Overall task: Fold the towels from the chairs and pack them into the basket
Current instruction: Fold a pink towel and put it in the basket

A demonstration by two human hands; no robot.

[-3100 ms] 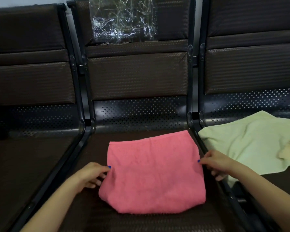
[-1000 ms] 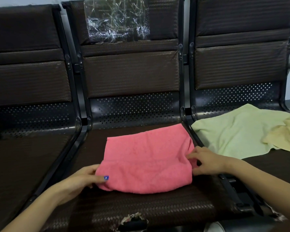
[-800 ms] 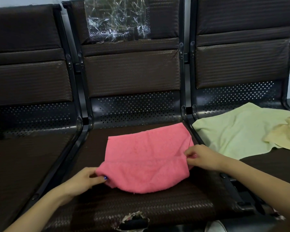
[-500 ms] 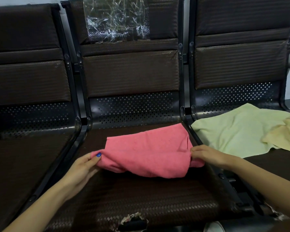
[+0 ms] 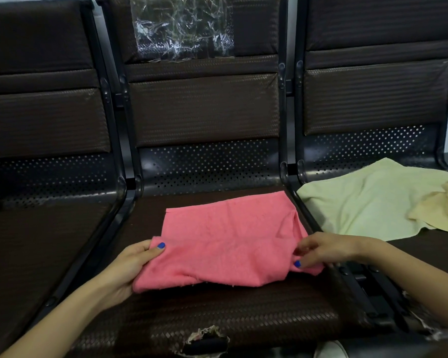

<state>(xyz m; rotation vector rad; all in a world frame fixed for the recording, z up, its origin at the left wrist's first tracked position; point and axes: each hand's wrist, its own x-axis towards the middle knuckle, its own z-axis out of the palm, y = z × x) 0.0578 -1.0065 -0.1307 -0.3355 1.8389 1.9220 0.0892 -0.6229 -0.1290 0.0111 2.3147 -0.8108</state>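
A folded pink towel (image 5: 228, 244) lies across the middle chair seat (image 5: 217, 313), its near edge raised off the seat. My left hand (image 5: 132, 267) grips the towel's near left corner, thumb on top. My right hand (image 5: 326, 250) pinches the near right corner. A pale green towel (image 5: 367, 200) lies spread on the right seat, with a crumpled cream towel (image 5: 442, 208) on its right part. No basket is in view.
Three dark woven chairs stand in a row with black metal frames between them. Clear plastic film (image 5: 181, 27) sticks to the middle backrest. The middle seat's front edge has a torn patch (image 5: 207, 339). The left seat (image 5: 36, 254) holds nothing.
Both hands folded the pink towel's near part over, then took its near corners and lifted that edge off the seat. The camera view shifted slightly left.
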